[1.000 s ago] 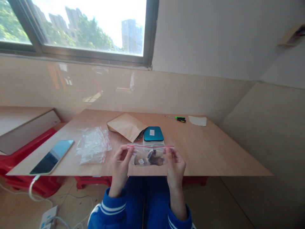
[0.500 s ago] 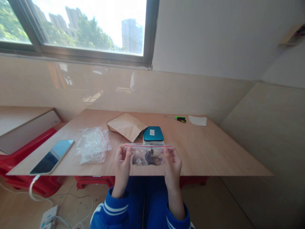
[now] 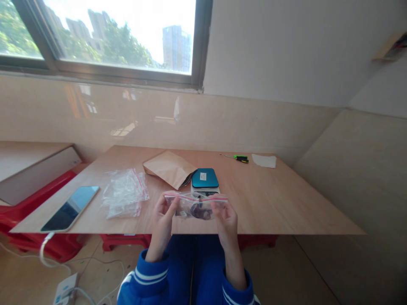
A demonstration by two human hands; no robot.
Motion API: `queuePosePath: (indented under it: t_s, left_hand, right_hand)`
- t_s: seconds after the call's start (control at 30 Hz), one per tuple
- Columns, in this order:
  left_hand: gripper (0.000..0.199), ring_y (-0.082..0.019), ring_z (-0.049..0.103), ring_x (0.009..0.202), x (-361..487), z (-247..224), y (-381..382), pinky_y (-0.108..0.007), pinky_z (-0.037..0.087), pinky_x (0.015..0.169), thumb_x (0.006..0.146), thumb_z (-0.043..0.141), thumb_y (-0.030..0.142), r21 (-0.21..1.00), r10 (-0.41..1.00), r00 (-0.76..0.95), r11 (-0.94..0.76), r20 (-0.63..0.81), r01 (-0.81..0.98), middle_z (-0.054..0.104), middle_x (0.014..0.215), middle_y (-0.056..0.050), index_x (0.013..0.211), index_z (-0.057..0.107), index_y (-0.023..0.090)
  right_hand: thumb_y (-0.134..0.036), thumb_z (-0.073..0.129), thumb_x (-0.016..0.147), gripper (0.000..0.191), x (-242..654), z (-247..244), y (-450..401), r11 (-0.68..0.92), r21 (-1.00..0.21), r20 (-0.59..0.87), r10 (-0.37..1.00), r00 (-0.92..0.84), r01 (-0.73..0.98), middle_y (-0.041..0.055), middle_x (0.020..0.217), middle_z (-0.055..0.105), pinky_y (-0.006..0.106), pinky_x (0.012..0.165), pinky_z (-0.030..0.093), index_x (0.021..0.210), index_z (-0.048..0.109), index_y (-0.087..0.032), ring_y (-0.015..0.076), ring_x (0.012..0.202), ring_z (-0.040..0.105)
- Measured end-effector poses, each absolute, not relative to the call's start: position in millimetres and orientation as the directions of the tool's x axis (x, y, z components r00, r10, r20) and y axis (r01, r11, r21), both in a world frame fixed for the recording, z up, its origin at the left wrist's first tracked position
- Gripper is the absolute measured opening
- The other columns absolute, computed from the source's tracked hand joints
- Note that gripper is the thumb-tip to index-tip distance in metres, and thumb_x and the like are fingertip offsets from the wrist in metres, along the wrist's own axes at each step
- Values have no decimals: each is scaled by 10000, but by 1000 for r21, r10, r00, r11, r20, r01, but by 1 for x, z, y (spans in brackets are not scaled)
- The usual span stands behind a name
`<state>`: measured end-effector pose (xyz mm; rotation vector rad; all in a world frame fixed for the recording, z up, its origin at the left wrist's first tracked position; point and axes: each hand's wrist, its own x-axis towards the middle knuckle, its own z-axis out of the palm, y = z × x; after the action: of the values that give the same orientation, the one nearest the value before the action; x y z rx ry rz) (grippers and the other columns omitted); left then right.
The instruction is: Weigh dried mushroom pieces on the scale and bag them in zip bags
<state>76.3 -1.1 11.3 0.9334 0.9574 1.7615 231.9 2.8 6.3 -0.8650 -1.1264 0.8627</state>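
Observation:
Between my hands, above the table's front edge, is a clear zip bag (image 3: 185, 210) with a red strip along its top and several dark brown and pale pieces inside. My left hand (image 3: 163, 216) pinches its upper left corner, thumb in front. The upper right corner is gripped by my right hand (image 3: 226, 215). The bag's mouth bows and gapes a little between them. Just behind it stands a small scale (image 3: 205, 178) with a blue-green plate and a white label; its display is partly covered by the bag. A brown paper pouch (image 3: 170, 168) lies against the scale's left side.
A pile of clear zip bags (image 3: 124, 193) lies to the left, beside a phone (image 3: 70, 209) with a white cable. Toward the back right are a screwdriver with a green and black handle (image 3: 241, 157) and a white sheet (image 3: 264, 161). Red stools (image 3: 127, 241) stand under the table (image 3: 286, 207).
My hands have come slightly closer together. The bag's top edge, straight before, now bends and parts a little, and more of the scale's display shows.

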Motion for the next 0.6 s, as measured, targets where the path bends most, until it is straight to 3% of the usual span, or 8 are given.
queuePosePath:
  t_s: [0.23,0.6]
  left_hand:
    - [209,-98,582,701,77,13,-3,-196,466,652,770,715,339,872,938,-290,-297,189,-389,649,758,16,891,658,177]
    - [189,-125,604,754,67,15,-4,-214,475,677,751,731,302,926,950,-250,-255,186,-280,678,818,-3,890,710,176]
  right_hand:
    - [-342,697,792,153,233,5,4,403,-909,361,886,290,-101,25,855,686,308,808,522,860,691,-205,175,849,653]
    - [-368,700,776,182,233,6,3,376,-924,332,877,346,-67,27,789,693,326,773,528,793,699,-187,186,802,660]
